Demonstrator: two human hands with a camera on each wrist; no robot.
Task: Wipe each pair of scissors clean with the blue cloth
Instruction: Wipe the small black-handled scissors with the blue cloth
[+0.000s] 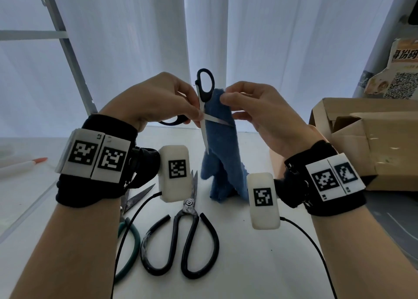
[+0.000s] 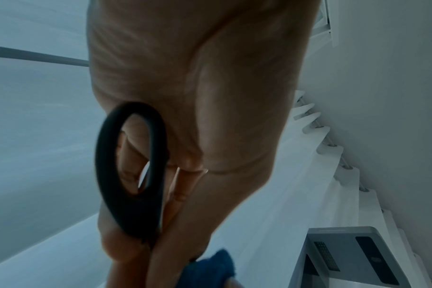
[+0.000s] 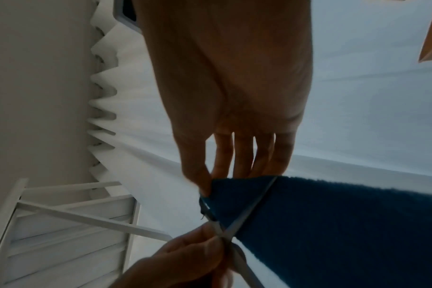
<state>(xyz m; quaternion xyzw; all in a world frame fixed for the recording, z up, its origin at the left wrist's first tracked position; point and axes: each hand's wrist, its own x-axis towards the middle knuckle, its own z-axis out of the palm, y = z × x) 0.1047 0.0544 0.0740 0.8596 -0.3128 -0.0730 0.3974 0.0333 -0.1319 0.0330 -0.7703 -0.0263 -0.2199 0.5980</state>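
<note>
Risk: open thin steel blades could snag or slice the fuzzy blue cloth [image 1: 222,140], or nick fingers, if wiped along the edge. Left hand [image 1: 156,99] grips black-handled scissors [image 1: 204,108] near the pivot; right hand [image 1: 253,108] pinches the cloth's top corner. Two larger loop-handled pairs [image 1: 187,235] lie on the smooth white counter [image 1: 248,264].

Black-handled scissors [image 1: 203,108] spread open against hanging blue cloth [image 1: 222,154]; two pairs lie below.
</note>
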